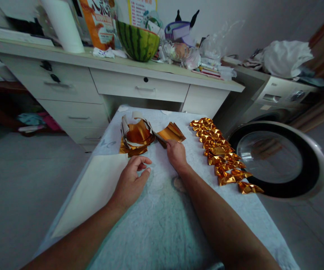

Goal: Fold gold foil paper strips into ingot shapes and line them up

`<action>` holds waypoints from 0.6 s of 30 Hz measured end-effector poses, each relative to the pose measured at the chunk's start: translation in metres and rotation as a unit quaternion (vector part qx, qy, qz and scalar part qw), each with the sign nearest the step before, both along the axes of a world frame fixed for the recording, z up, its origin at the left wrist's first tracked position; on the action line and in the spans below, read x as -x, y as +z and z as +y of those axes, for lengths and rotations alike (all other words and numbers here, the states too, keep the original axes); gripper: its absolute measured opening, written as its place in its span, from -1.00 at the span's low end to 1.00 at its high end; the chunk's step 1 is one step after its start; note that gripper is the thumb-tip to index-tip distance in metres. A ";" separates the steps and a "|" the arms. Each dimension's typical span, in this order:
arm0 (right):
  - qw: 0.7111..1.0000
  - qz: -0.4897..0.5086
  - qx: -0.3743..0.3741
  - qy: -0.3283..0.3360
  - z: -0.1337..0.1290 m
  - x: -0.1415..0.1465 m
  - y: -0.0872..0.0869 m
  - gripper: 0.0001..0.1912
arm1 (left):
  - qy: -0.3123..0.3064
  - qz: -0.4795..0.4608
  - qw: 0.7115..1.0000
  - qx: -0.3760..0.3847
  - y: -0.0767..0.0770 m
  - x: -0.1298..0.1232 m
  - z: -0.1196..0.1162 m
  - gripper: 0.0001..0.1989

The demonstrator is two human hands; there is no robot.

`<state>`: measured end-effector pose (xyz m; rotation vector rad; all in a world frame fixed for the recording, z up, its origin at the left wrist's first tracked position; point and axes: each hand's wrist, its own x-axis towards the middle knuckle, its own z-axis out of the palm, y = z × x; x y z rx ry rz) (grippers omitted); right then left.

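Observation:
My right hand [176,154] is closed on the near edge of some gold foil paper [171,132], whose sheets curve up on the far part of the table. Left of it lies a pile of curled gold foil sheets [137,133] with pale backs. Just nearer than that pile, my left hand [132,182] hovers with thumb and fingers apart and loosely bent, holding nothing. It is beside a large off-white sheet [94,187] along the table's left side. Folded gold foil pieces [218,150] stand in rows down the right side.
A patterned cloth covers the table [156,225]. Beyond it stands a white desk [139,84] bearing a cut watermelon [138,41], an orange snack bag [98,26] and plastic bags. At the right, a washing machine's round door [313,161] hangs open close to the table edge.

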<state>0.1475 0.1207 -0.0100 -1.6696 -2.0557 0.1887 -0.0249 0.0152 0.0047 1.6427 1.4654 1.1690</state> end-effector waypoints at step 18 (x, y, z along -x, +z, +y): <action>0.993 0.104 -0.043 0.031 -0.006 -0.006 0.002 -0.86 | -0.011 -0.014 1.000 0.011 -0.002 -0.001 0.000 -0.84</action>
